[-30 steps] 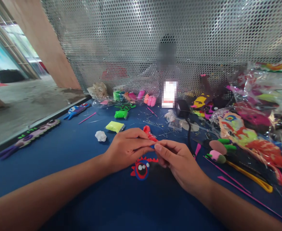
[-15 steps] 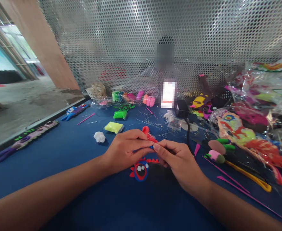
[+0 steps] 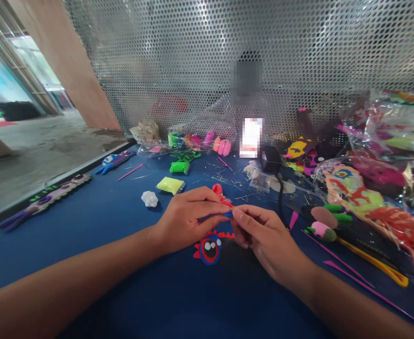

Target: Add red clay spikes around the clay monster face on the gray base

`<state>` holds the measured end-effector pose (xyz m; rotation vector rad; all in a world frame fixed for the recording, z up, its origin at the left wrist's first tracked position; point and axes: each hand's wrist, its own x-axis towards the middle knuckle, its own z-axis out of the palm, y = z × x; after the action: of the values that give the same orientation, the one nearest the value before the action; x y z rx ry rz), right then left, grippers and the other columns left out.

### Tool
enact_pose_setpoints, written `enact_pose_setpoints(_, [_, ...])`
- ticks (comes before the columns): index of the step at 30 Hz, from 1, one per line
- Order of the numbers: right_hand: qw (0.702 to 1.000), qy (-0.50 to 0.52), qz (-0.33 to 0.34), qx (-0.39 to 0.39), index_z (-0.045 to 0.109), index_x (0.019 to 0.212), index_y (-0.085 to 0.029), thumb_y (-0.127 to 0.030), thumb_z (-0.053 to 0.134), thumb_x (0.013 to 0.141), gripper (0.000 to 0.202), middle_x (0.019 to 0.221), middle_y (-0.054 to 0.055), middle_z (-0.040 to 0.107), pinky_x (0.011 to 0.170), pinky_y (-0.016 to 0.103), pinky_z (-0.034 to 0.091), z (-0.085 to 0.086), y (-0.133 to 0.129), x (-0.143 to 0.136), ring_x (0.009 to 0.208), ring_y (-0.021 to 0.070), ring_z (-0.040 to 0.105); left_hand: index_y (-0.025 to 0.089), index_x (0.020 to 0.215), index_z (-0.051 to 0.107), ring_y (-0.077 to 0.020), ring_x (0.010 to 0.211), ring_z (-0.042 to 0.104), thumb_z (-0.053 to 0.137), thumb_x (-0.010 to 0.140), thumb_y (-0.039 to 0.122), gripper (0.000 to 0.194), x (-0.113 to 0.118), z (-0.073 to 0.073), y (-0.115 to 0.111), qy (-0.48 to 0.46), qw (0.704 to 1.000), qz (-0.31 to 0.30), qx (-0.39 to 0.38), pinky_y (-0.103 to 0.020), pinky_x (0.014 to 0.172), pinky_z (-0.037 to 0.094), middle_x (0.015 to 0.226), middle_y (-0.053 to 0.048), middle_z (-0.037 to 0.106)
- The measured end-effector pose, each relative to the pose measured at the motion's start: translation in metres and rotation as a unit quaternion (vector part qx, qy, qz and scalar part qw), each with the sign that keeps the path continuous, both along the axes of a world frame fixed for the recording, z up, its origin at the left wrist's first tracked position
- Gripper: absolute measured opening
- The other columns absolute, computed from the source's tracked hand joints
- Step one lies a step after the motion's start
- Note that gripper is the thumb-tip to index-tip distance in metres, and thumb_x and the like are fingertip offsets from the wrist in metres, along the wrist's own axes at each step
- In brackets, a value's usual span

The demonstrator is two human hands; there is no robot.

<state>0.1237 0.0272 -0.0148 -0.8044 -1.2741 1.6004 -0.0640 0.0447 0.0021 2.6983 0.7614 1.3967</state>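
Observation:
Between my fingertips is a small piece of blue modelling clay (image 3: 228, 214). My left hand (image 3: 191, 214) pinches it from the left, its fingers stretched together over the thumb. From the right, my right hand (image 3: 258, 225) grips the same piece with thumb and forefinger. Just below them lies a round clay eye figure (image 3: 210, 249) in blue, red and black with white dots, and a red spiky strip runs from its top edge. Behind the hands shows a red clay pack (image 3: 218, 190), partly hidden by my fingers.
To the left are a white clay lump (image 3: 150, 198), a yellow clay pack (image 3: 170, 185) and a green pack (image 3: 179, 167). Pink tools (image 3: 362, 287), clay figures and plastic bags (image 3: 379, 150) crowd the right. A lit phone (image 3: 251, 137) stands before the perforated metal sheet (image 3: 178, 56).
The view has shifted slightly, so the table things sit a little further right. Both hands keep their pinch, and slightly more of the blue clay shows between them.

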Motion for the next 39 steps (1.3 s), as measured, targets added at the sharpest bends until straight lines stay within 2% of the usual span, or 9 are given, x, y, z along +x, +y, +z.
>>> enact_pose_setpoints(3, [1.0, -0.01, 0.002, 0.009, 0.064, 0.072, -0.017, -0.038, 0.065, 0.085, 0.025, 0.057, -0.004, 0.046, 0.048, 0.025, 0.027, -0.0001, -0.0003, 0.0001, 0.052, 0.0078, 0.038, 0.015, 0.093, 0.071, -0.0092, 0.079, 0.064, 0.067, 0.083, 0.014, 0.011, 0.0004, 0.0014, -0.0001, -0.001, 1.0, -0.001, 0.0, -0.021, 0.073, 0.055, 0.085, -0.003, 0.067])
enact_pose_setpoints(8, [0.999, -0.035, 0.01, 0.013, 0.068, 0.086, -0.018, -0.038, 0.069, 0.082, 0.02, 0.057, -0.005, 0.048, 0.049, 0.023, 0.027, -0.0012, 0.0, 0.0017, 0.051, 0.007, 0.037, 0.016, 0.094, 0.071, -0.01, 0.078, 0.064, 0.067, 0.083, 0.016, 0.011, -0.0003, 0.0017, -0.0009, 0.02, 0.999, 0.011, 0.027, -0.022, 0.071, 0.055, 0.084, -0.003, 0.068])
enact_pose_setpoints(13, [0.995, -0.085, -0.018, 0.037, 0.068, 0.084, -0.017, -0.039, 0.068, 0.082, 0.021, 0.061, -0.004, 0.051, 0.049, 0.022, 0.031, -0.0004, 0.0, 0.0018, 0.052, 0.0064, 0.039, 0.016, 0.095, 0.071, -0.0113, 0.078, 0.064, 0.065, 0.085, 0.016, 0.012, -0.001, -0.0002, -0.0013, 0.05, 0.996, 0.025, 0.067, -0.025, 0.074, 0.055, 0.084, -0.004, 0.069])
enact_pose_setpoints(17, [0.989, -0.128, -0.045, 0.063, 0.066, 0.089, -0.019, -0.041, 0.061, 0.087, 0.023, 0.055, -0.006, 0.048, 0.048, 0.022, 0.032, 0.0001, -0.0004, 0.0031, 0.05, 0.0073, 0.04, 0.015, 0.102, 0.069, -0.0122, 0.085, 0.064, 0.062, 0.086, 0.016, 0.018, -0.0011, 0.0002, -0.0006, 0.051, 0.998, 0.012, 0.029, -0.026, 0.077, 0.056, 0.092, -0.006, 0.068])
enact_pose_setpoints(20, [0.984, -0.147, -0.043, 0.086, 0.063, 0.084, -0.019, -0.042, 0.057, 0.089, 0.025, 0.054, -0.006, 0.048, 0.049, 0.022, 0.033, 0.0003, -0.0005, 0.004, 0.051, 0.0075, 0.04, 0.015, 0.102, 0.069, -0.0114, 0.085, 0.064, 0.061, 0.087, 0.015, 0.017, -0.0015, 0.0009, 0.0003, 0.035, 0.999, -0.005, -0.002, -0.024, 0.077, 0.056, 0.092, -0.006, 0.068])
enact_pose_setpoints(25, [0.989, -0.126, -0.032, 0.07, 0.063, 0.079, -0.019, -0.044, 0.061, 0.086, 0.027, 0.054, -0.005, 0.049, 0.047, 0.022, 0.031, -0.0004, 0.0003, 0.0041, 0.05, 0.0071, 0.041, 0.018, 0.101, 0.071, -0.0096, 0.08, 0.064, 0.066, 0.084, 0.014, 0.018, -0.0029, 0.0022, 0.0014, 0.003, 0.999, -0.034, -0.028, -0.021, 0.074, 0.055, 0.087, -0.004, 0.068])
enact_pose_setpoints(34, [0.994, -0.095, -0.036, 0.045, 0.069, 0.087, -0.019, -0.044, 0.062, 0.086, 0.026, 0.055, -0.002, 0.056, 0.044, 0.023, 0.034, -0.0034, 0.0019, 0.0042, 0.048, 0.0096, 0.047, 0.018, 0.099, 0.071, -0.0104, 0.079, 0.065, 0.066, 0.084, 0.016, 0.017, -0.0017, 0.0022, 0.0028, -0.003, 1.0, -0.018, -0.017, -0.023, 0.075, 0.056, 0.087, -0.004, 0.069])
enact_pose_setpoints(39, [0.996, -0.079, -0.023, 0.043, 0.067, 0.088, -0.02, -0.042, 0.063, 0.086, 0.023, 0.055, -0.004, 0.054, 0.044, 0.022, 0.033, -0.0025, 0.0012, 0.003, 0.046, 0.0081, 0.044, 0.019, 0.1, 0.071, -0.0105, 0.079, 0.064, 0.066, 0.084, 0.016, 0.017, -0.0023, 0.002, 0.0035, 0.002, 1.0, -0.024, -0.016, -0.023, 0.074, 0.056, 0.088, -0.004, 0.069])
